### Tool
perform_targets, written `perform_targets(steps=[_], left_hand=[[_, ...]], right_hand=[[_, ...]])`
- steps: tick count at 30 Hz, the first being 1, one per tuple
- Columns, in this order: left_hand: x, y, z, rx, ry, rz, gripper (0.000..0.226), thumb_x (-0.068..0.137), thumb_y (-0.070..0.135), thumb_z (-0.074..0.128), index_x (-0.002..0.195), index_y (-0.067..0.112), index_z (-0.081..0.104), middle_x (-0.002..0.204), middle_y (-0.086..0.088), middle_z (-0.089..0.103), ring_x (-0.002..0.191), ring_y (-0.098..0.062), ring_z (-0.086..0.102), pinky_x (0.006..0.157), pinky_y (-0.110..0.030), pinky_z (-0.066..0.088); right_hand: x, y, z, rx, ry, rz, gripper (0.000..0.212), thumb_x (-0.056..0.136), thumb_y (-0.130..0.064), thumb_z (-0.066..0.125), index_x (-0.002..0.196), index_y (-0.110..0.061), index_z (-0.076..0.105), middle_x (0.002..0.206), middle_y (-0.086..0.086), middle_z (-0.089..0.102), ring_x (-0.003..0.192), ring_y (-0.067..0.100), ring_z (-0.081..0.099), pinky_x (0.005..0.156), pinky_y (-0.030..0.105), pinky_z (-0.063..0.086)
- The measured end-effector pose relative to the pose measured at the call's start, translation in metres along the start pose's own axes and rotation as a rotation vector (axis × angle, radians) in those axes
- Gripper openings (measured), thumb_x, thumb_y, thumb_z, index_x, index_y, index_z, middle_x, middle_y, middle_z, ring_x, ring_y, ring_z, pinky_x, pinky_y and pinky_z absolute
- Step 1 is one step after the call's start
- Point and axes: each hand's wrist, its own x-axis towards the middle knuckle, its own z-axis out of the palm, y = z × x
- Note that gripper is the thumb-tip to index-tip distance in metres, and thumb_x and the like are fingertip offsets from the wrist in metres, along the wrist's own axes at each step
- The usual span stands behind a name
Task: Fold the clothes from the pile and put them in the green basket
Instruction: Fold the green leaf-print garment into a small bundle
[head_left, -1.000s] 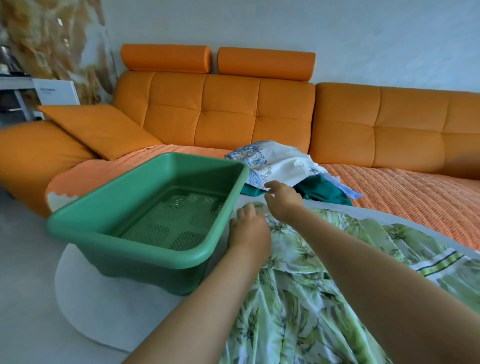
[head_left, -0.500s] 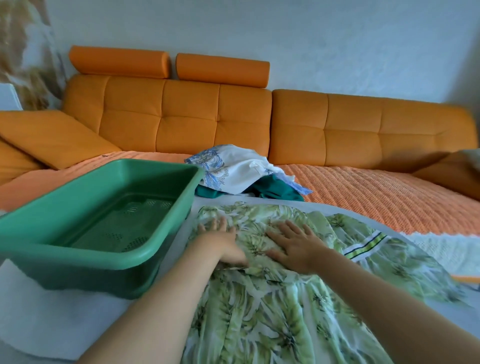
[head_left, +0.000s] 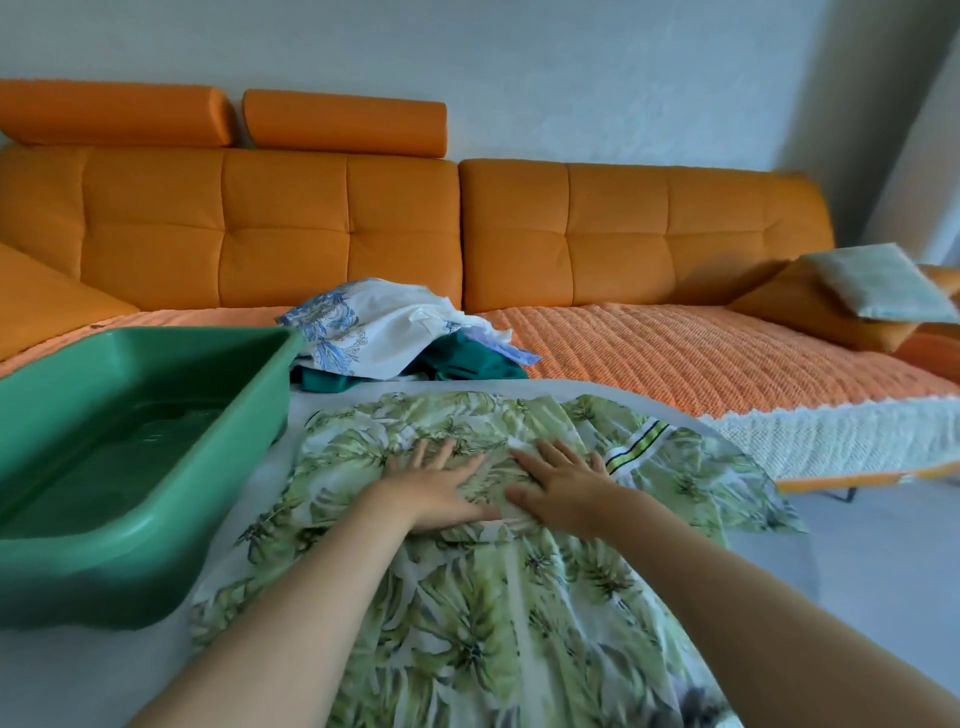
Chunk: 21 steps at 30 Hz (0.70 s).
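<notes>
In front of the pile (head_left: 379, 332) at twelve o'clock, the left hand (head_left: 436, 488) and right hand (head_left: 566, 483) are pressing flat, gripping nothing, on the leaf-print dress (head_left: 467, 613); smoothing outward before folding seems best, the green basket (head_left: 130, 530) waiting at nine o'clock.

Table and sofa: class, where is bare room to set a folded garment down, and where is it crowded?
Free: inside the green basket; the sofa seat between the clothes pile and cushions. Crowded: the table, mostly covered by the dress.
</notes>
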Motion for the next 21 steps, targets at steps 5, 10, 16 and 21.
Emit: perform_targets(steps=[5, 10, 16, 21], left_hand=[[-0.004, 0.013, -0.015, 0.075, 0.144, 0.002, 0.090, 0.079, 0.090, 0.031, 0.155, 0.045, 0.019, 0.166, 0.003, -0.002, 0.152, -0.030, 0.002, 0.119, -0.057, 0.010], [0.006, 0.062, -0.022, -0.089, 0.499, 0.105, 0.051, 0.098, 0.046, 0.048, 0.146, 0.028, 0.042, 0.143, 0.001, 0.036, 0.134, -0.020, 0.030, 0.107, -0.039, 0.035], [0.026, 0.165, -0.032, -0.185, 0.506, 0.372, 0.034, 0.099, 0.026, 0.054, 0.133, 0.022, 0.056, 0.133, 0.002, 0.049, 0.127, -0.018, 0.044, 0.105, -0.036, 0.040], [0.040, 0.230, -0.024, -0.103, 0.335, 0.442, 0.049, 0.090, 0.054, 0.060, 0.132, 0.028, 0.059, 0.140, 0.005, 0.048, 0.128, -0.019, 0.047, 0.099, -0.039, 0.044]], right_hand=[[-0.011, 0.024, -0.014, 0.150, 0.166, -0.070, 0.055, 0.105, -0.053, 0.023, 0.157, -0.035, 0.026, 0.167, -0.001, 0.018, 0.154, 0.020, 0.011, 0.123, 0.055, 0.003], [-0.035, 0.069, -0.035, 0.149, 0.303, 0.033, 0.053, 0.098, -0.021, 0.045, 0.150, -0.030, 0.041, 0.156, 0.001, 0.039, 0.138, 0.025, 0.042, 0.113, 0.044, 0.037], [-0.076, 0.126, -0.036, 0.135, 0.233, 0.162, 0.070, 0.090, -0.022, 0.051, 0.156, -0.026, 0.030, 0.158, 0.002, 0.036, 0.139, 0.026, 0.042, 0.108, 0.040, 0.043], [-0.101, 0.170, -0.027, 0.034, -0.047, 0.242, 0.075, 0.082, -0.031, 0.062, 0.152, -0.024, 0.035, 0.159, -0.006, 0.029, 0.140, 0.026, 0.040, 0.112, 0.042, 0.037]])
